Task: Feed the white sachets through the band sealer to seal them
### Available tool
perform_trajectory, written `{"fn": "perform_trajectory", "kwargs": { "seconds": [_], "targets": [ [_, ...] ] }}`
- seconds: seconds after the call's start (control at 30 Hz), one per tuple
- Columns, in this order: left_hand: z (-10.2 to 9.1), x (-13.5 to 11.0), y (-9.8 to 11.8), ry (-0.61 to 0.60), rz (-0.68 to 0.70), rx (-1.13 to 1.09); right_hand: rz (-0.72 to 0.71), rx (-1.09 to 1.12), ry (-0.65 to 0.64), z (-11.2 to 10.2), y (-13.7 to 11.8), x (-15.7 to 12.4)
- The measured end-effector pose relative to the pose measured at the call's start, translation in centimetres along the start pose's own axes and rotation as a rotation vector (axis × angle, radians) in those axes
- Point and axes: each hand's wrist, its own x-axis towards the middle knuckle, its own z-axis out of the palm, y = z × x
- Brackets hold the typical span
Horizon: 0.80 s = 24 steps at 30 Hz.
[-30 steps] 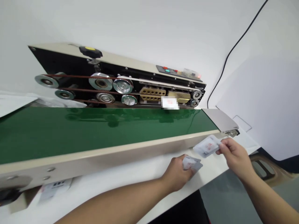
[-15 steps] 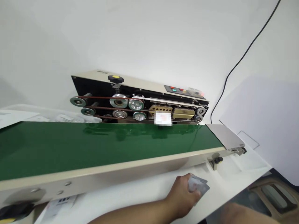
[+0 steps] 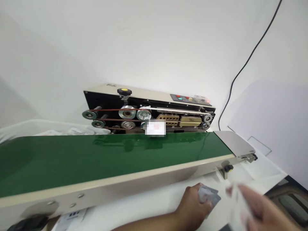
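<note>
My left hand (image 3: 192,207) is shut on a small stack of grey-white foil sachets (image 3: 209,196) just off the near side of a conveyor band sealer (image 3: 149,103). My right hand (image 3: 262,208), blurred by motion at the lower right, pinches a white sachet (image 3: 238,205). Both hands are near the sealer's beige side rail (image 3: 101,189), not touching it. Farther off, a white sachet (image 3: 155,128) stands upright at the sealing band, above the green conveyor belt (image 3: 108,157), its printing pixelated.
The sealer has exposed pulleys, brass blocks, a yellow-topped knob (image 3: 124,91) and a control panel (image 3: 179,98). White sachets (image 3: 77,131) lie behind the belt at left. A printed sheet (image 3: 72,216) lies on the white table (image 3: 154,218). A black cable (image 3: 250,54) runs up the wall.
The view has tilted up, so the sealer sits lower in the frame. The upright sachet has moved left along the sealing band. My right hand has returned at the lower right holding a sachet.
</note>
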Motion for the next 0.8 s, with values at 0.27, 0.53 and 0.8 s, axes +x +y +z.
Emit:
{"fn": "perform_trajectory", "kwargs": {
  "seconds": [0.27,0.53,0.8],
  "targets": [
    [0.0,0.3,-0.2,-0.008,0.008,-0.013,0.149,0.274,0.797,-10.7,-2.2,12.3],
    [-0.4,0.4,-0.1,-0.034,0.015,0.029,0.277,0.287,0.799,-11.9,-0.8,16.8],
    [-0.4,0.2,0.1,-0.026,0.023,0.013,0.308,0.244,0.761,-11.1,-1.2,17.4]
  ]
}}
